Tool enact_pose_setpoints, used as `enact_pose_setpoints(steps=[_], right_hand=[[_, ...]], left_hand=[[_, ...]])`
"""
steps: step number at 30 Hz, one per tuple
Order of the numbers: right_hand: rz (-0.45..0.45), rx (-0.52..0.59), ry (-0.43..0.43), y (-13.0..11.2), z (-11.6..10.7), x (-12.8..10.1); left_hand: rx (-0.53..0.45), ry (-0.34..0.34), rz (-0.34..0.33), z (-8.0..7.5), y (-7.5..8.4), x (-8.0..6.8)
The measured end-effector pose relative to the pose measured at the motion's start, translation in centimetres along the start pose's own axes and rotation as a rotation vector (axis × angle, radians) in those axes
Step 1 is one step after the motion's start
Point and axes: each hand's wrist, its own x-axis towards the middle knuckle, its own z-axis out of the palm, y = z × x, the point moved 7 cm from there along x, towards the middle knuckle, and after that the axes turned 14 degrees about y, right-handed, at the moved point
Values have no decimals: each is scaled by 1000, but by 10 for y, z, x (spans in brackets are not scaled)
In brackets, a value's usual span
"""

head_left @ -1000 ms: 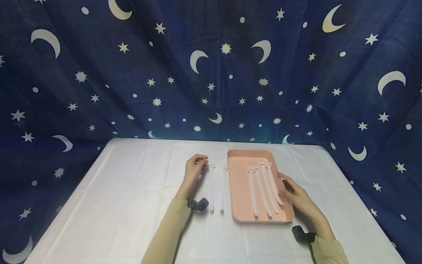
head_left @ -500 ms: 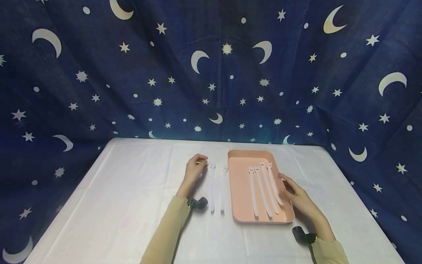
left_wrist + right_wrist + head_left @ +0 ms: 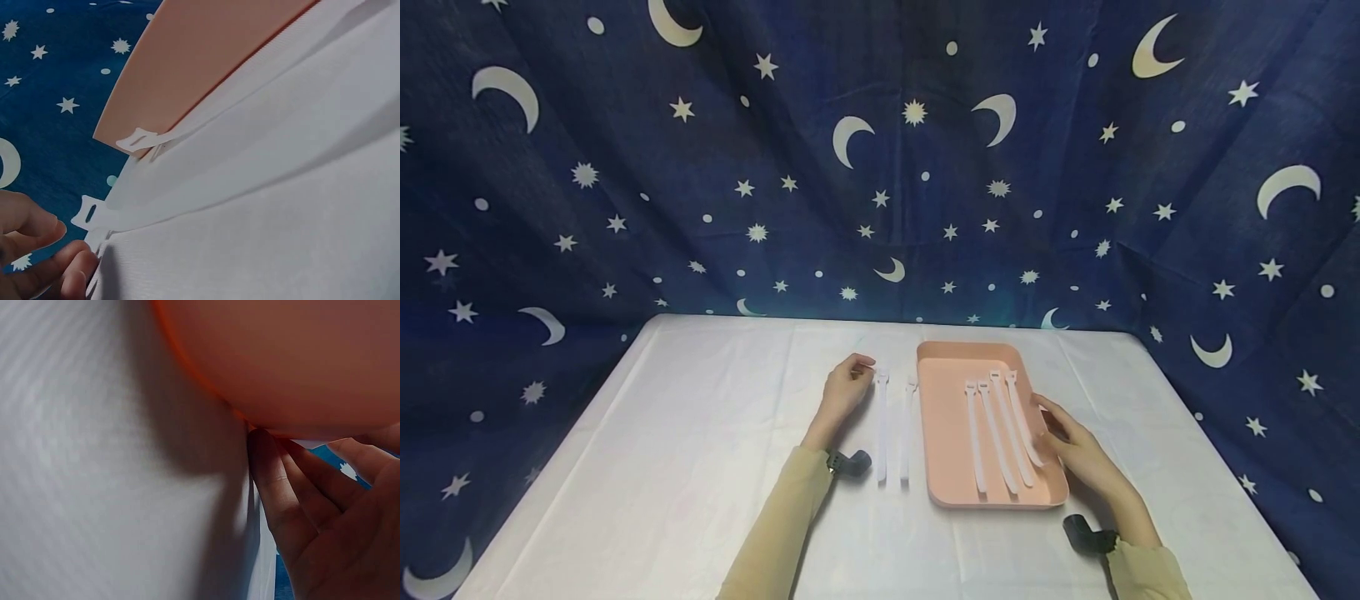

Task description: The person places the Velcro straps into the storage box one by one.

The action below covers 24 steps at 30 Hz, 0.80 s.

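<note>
Two white cable ties with slotted heads lie lengthwise on the table between my left hand and the tray: a left one point(image 3: 882, 433) and a right one point(image 3: 906, 437). My left hand point(image 3: 844, 387), fingers loosely bent, is just left of the left tie's head. In the left wrist view its fingertips point(image 3: 53, 228) are close to that slotted head point(image 3: 92, 214), with nothing between them. On the right, my right hand point(image 3: 1078, 446) grips the right side of the pink tray point(image 3: 943, 417), thumb over the rim and fingers along the outer wall. Several more white cable ties point(image 3: 996, 433) lie side by side in the tray.
A white cloth point(image 3: 700, 433) covers the table. Behind it hangs a dark blue curtain point(image 3: 805, 208) with moons and stars. Each wrist wears a black camera mount, the left one point(image 3: 852, 463) beside the lower end of the left tie.
</note>
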Motion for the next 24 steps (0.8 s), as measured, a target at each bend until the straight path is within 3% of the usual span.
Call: enact_pose_setpoints(steps=[7,24], right_hand=[[3,1,-4,1,0,0],[-8,6,-1,2,0,1]], left_hand=[[64,-15,76,6,0,-1],[68,40,71,10,3,-6]])
